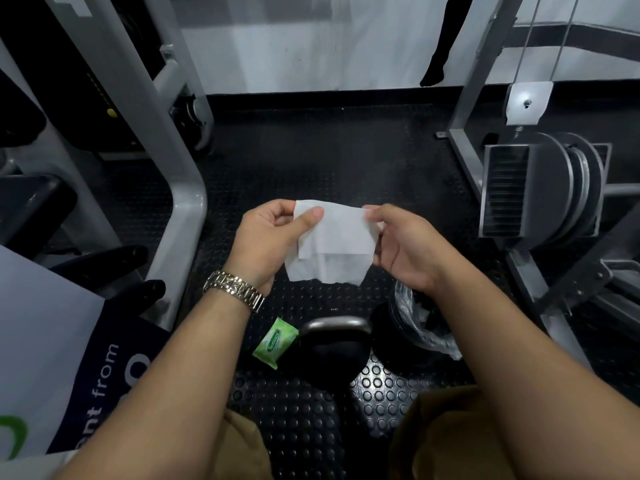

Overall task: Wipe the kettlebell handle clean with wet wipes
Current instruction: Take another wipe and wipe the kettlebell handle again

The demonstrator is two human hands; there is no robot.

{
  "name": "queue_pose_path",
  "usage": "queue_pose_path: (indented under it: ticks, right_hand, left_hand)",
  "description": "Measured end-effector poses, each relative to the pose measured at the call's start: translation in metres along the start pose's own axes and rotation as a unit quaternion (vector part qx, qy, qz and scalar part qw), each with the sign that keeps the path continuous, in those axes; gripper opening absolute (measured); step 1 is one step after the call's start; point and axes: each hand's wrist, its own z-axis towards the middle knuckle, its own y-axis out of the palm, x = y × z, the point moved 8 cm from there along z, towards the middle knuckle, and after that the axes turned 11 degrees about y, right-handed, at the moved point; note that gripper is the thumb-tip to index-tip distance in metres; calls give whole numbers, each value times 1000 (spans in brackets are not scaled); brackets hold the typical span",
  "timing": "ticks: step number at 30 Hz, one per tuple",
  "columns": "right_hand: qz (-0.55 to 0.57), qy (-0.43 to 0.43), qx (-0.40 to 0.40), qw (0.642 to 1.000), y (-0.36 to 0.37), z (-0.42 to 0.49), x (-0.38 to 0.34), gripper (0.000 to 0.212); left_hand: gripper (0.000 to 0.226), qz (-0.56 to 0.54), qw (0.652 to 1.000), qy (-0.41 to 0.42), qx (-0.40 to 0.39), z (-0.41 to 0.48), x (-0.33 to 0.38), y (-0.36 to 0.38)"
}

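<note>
Left hand [266, 239], right hand [407, 249] on wet wipe [334, 242] (white scraps [421, 311] in bin [382, 327])

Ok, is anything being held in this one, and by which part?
A white wet wipe, stretched between both hands. The left hand pinches its upper left corner and the right hand its upper right corner. The kettlebell below is untouched.
</note>
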Motion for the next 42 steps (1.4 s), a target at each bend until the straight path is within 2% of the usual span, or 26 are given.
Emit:
queue_pose_path:
  ticks: [3, 6, 11, 14, 16, 19, 22, 26, 31, 36, 42]
  right_hand:
    - [-45, -9, 20, 999, -5, 3, 2, 29]
    - [-21, -42, 26, 999, -7, 2, -2, 36]
    - [30, -92, -16, 995, -4, 1, -15, 62]
    - [-34, -15, -27, 999, 3, 1, 2, 48]
    - [-102, 19, 1, 995, 5, 2, 13, 41]
    - [-94, 3, 35, 995, 4, 4, 11, 34]
    - [-91, -4, 27, 996, -2, 3, 7, 32]
    - [-69, 0, 12, 998, -8, 6, 8, 20]
    - [-40, 27, -38, 998, 0, 3, 9, 40]
    - [-85, 89, -32, 992, 8, 3, 21, 60]
    - [-51, 40, 28, 998, -1, 6, 16, 42]
  left_hand:
    - [31, 30, 999, -5, -17, -1, -1, -2]
    - [29, 47, 999, -7, -14, 3, -5, -8]
    - [39, -26, 999, -13, -21, 5, -3, -6]
    - [38, -60, 997, -29, -39, 4, -3, -3]
    - [40, -65, 995, -52, -47, 2, -7, -2]
    - [38, 17, 995, -92, -38, -3, -17, -6]
    - [27, 121, 988, -92, -37, -4, -24, -11]
    - [24, 53, 993, -95, -46, 0, -20, -10]
    - [27, -23, 991, -110, -68, 0, -15, -7]
    - [40, 0, 992, -120, -43, -4, -18, -8]
    - [38, -15, 992, -112, -54, -3, -17, -7]
